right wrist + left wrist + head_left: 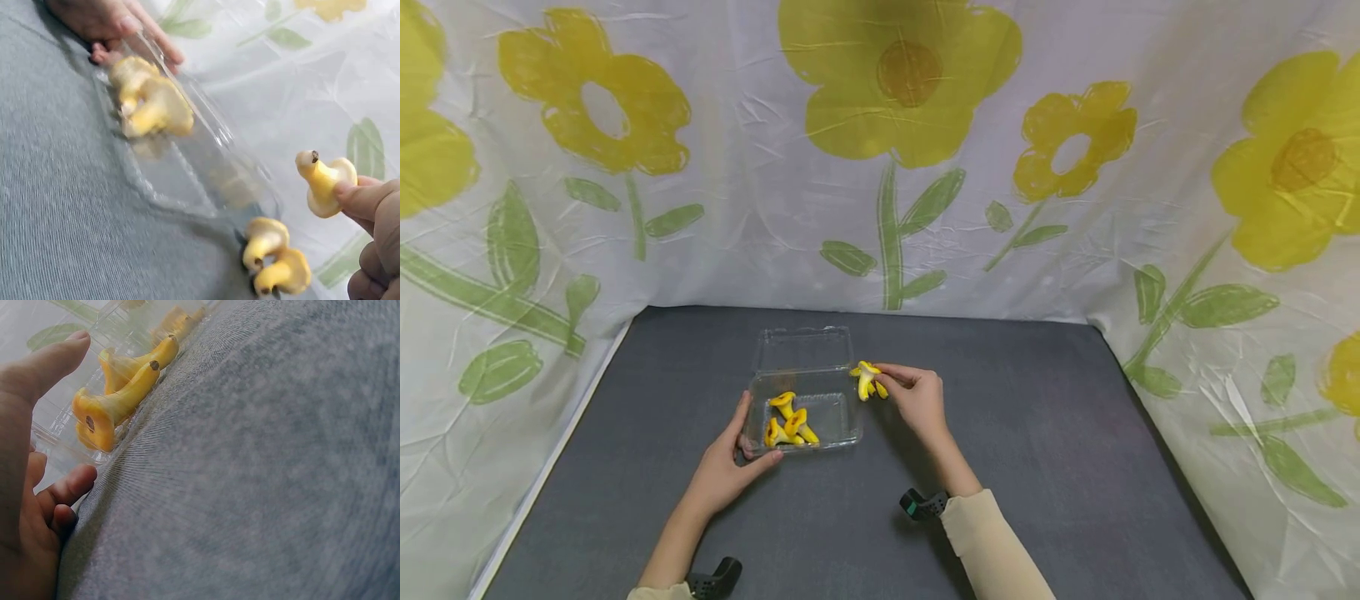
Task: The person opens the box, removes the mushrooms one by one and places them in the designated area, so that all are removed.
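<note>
Mushroom [325,183] pinched in right hand [917,400]

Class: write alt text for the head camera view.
A right hand pinches a yellow toy mushroom beside a clear plastic box holding three more mushrooms; the left hand steadies the box on a grey table.

Staged recording booth, not a home or kitchen. A crinkled white cloth backdrop printed with big yellow flowers and green leaves [895,150] is hanging round three sides of a flat dark grey felt-covered worktop [1037,467], closing off any room behind. Black wrist-mounted camera straps [925,504] are showing on both forearms, pointing to a data-collection setup.
</note>
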A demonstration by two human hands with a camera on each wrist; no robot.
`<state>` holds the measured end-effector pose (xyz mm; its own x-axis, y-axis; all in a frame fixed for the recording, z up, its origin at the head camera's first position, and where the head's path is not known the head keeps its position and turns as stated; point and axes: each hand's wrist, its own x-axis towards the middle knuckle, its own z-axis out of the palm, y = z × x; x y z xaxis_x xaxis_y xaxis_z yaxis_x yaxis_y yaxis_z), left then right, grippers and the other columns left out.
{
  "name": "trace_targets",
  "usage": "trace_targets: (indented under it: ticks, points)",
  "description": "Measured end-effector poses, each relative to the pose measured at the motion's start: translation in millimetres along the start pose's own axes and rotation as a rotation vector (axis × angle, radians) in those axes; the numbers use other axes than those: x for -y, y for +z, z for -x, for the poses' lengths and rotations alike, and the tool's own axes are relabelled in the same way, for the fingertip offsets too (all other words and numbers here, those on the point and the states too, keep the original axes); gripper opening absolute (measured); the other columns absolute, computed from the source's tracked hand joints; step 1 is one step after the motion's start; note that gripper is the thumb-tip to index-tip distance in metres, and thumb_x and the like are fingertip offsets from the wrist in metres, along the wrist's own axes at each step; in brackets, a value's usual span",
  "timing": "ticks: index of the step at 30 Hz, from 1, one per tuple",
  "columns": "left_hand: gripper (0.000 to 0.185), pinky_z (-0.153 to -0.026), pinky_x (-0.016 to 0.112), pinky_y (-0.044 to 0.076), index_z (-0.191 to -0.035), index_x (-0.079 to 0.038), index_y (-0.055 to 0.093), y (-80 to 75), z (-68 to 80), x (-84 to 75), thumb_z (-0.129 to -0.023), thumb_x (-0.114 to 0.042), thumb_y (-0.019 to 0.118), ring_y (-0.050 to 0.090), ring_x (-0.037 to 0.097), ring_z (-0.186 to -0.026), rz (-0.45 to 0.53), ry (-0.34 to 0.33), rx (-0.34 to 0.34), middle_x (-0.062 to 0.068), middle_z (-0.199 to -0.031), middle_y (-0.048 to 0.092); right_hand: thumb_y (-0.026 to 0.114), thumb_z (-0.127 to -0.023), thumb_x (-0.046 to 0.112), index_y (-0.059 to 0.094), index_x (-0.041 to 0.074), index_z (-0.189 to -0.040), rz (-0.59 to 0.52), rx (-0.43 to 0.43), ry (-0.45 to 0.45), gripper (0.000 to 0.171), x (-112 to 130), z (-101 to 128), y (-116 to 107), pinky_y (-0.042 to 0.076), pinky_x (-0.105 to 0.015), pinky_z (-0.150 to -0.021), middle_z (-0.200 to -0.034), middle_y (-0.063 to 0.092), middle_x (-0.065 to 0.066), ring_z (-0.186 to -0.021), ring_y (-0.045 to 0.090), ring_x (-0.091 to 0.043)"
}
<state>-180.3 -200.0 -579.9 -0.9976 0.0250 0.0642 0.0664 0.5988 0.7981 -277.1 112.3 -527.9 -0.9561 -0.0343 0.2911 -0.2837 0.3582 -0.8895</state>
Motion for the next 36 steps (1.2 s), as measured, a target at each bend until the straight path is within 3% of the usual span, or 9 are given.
trace_targets:
  ticks: [4, 7, 10, 12, 14, 18, 25, 32, 36]
  points:
    - [0.116, -0.071, 0.031, 0.040, -0.173, -0.016, 0.010, -0.2, 0.0, 0.7, -0.089, -0.040, 0.087, 0.047, 0.013, -0.073, -0.002, 0.003, -0.002, 0.000, -0.085, 0.054, 0.084, -0.093, 0.016, 0.086, 0.013, -0.110, 0.022, -0.036, 0.002, 0.018, -7.3, -0.5, -9.6, 0.034, -0.020, -0.048, -0.105, 0.082, -0.007, -0.073, 0.075, -0.029]
    - [0.116, -0.072, 0.032, 0.040, -0.173, -0.016, 0.010, -0.1, 0.1, 1.1, -0.089, -0.040, 0.087, 0.048, 0.013, -0.073, 0.001, 0.000, -0.001, 0.000, -0.085, 0.054, 0.084, -0.093, 0.018, 0.086, 0.012, -0.110, 0.042, -0.062, 0.010, 0.018, -13.8, -1.1, -16.0, 0.033, -0.022, -0.047, -0.105, 0.082, -0.006, -0.058, 0.062, -0.015]
    - [0.116, -0.072, 0.032, 0.041, -0.173, -0.017, 0.010, -0.1, 0.0, 0.8, -0.089, -0.041, 0.087, 0.048, 0.013, -0.074, 0.005, -0.006, 0.001, 0.000, -0.085, 0.054, 0.084, -0.093, 0.020, 0.086, 0.011, -0.110, 0.055, -0.089, 0.025, 0.019, -20.4, -1.5, -21.7, 0.034, -0.023, -0.048, -0.106, 0.082, -0.006, -0.058, 0.056, -0.007]
    - [0.116, -0.072, 0.032, 0.041, -0.173, -0.017, 0.010, -0.6, 0.0, 0.3, -0.090, -0.041, 0.087, 0.048, 0.013, -0.074, 0.005, -0.004, 0.004, 0.000, -0.085, 0.054, 0.084, -0.093, 0.020, 0.086, 0.010, -0.111, 0.046, -0.102, 0.036, 0.020, -25.2, -1.3, -25.2, 0.037, -0.022, -0.050, -0.106, 0.081, -0.006, -0.063, 0.062, -0.010]
    - [0.115, -0.072, 0.031, 0.041, -0.173, -0.018, 0.009, -1.2, -0.2, 0.1, -0.090, -0.041, 0.086, 0.048, 0.012, -0.075, 0.005, -0.001, 0.005, 0.001, -0.086, 0.054, 0.084, -0.093, 0.019, 0.086, 0.010, -0.111, 0.035, -0.113, 0.049, 0.020, -30.3, -1.3, -27.8, 0.046, -0.019, -0.056, -0.107, 0.081, -0.006, -0.078, 0.074, -0.013]
    - [0.115, -0.072, 0.031, 0.041, -0.173, -0.019, 0.008, -2.4, -0.1, -0.5, -0.091, -0.039, 0.086, 0.048, 0.012, -0.075, 0.010, 0.003, 0.007, 0.001, -0.086, 0.054, 0.084, -0.093, 0.019, 0.086, 0.011, -0.111, 0.018, -0.125, 0.054, 0.020, -40.9, -0.6, -31.3, 0.057, -0.020, -0.072, -0.106, 0.081, -0.006, -0.097, 0.079, -0.021]
    - [0.116, -0.073, 0.031, 0.041, -0.173, -0.019, 0.009, -2.0, 0.2, 0.6, -0.090, -0.039, 0.087, 0.048, 0.013, -0.074, -0.001, -0.007, 0.001, 0.000, -0.086, 0.054, 0.084, -0.093, 0.015, 0.086, 0.010, -0.109, 0.047, -0.137, 0.090, 0.016, -56.8, 3.2, -32.2, 0.059, -0.023, -0.080, -0.106, 0.081, -0.007, -0.100, 0.079, -0.022]
    - [0.116, -0.073, 0.032, 0.040, -0.173, -0.022, 0.007, -0.6, -0.5, -0.8, -0.090, -0.041, 0.087, 0.048, 0.014, -0.075, -0.004, -0.012, 0.008, 0.000, -0.086, 0.053, 0.083, -0.094, 0.014, 0.085, 0.009, -0.109, 0.089, -0.146, 0.103, 0.016, -64.8, 3.0, -31.1, 0.060, -0.041, -0.089, -0.108, 0.081, -0.008, -0.104, 0.078, -0.024]
    - [0.117, -0.073, 0.032, 0.040, -0.173, -0.021, 0.008, 0.0, -1.0, -1.2, -0.090, -0.041, 0.087, 0.048, 0.014, -0.075, -0.001, -0.015, 0.010, 0.001, -0.086, 0.053, 0.082, -0.095, 0.013, 0.085, 0.008, -0.110, 0.103, -0.139, 0.092, 0.016, -67.2, 0.7, -30.3, 0.059, -0.045, -0.093, -0.108, 0.081, -0.008, -0.106, 0.077, -0.026]
